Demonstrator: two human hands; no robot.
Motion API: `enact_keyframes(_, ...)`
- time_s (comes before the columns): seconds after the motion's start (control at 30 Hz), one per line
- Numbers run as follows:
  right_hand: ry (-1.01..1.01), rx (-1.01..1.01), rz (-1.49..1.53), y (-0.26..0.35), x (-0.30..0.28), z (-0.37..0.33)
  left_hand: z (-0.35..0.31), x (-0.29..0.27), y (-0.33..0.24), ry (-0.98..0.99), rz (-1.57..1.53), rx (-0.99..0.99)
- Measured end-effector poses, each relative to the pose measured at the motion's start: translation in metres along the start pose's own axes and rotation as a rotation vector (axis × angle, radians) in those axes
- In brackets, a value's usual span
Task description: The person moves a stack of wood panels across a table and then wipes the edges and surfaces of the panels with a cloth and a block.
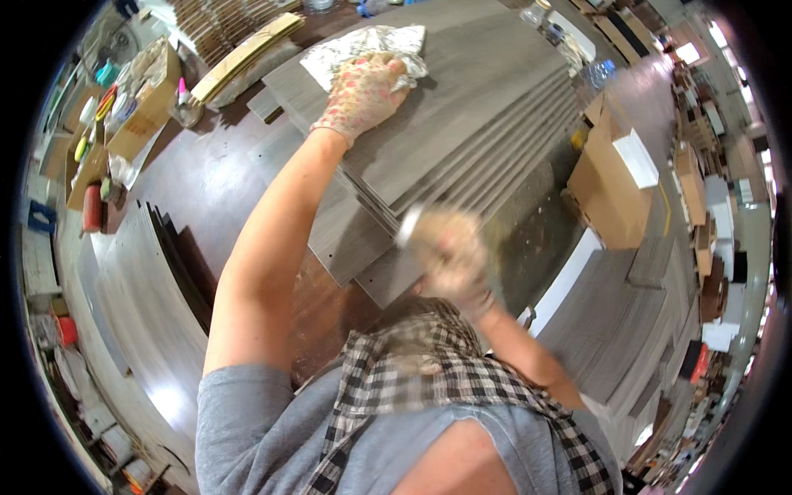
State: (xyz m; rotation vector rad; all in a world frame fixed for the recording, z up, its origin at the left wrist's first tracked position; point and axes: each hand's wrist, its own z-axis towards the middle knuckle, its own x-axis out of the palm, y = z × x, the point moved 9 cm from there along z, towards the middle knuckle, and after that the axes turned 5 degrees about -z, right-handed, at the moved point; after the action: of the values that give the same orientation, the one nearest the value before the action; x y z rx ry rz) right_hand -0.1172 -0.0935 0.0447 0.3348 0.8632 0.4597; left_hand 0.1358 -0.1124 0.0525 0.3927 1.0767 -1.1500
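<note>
Bright light is thrown back as glare by the desk (227, 177) between nine and ten o'clock and by grey panels (157, 322) at eight o'clock. The right hand (454, 254) is smeared by motion blur; straight edges are bent near the dark rim.

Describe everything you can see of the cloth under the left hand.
The cloth is whitish with irregular grey markings and looks like thin, soft fabric. It lies crumpled and spread in uneven folds on the top grey board, toward its far left part. The gloved left hand rests on its near side, covering part of it; whether the fingers grip the cloth or only press it can't be told.
</note>
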Motion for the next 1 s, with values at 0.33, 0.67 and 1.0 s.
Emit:
enact_keyframes(0.33, -0.044, -0.063, -0.069, -0.009, 0.022, -0.018, 0.003, 0.003, -0.014, 0.004, -0.036, 0.061)
enact_keyframes(0.67, -0.227, 0.274, -0.293, -0.059, -0.015, 0.006, 0.006, -0.002, -0.021, -0.007, -0.015, 0.071)
enact_keyframes(1.0, -0.198, 0.230, -0.292, -0.040, -0.016, 0.003, 0.008, 0.000, -0.021, -0.015, -0.047, 0.098)
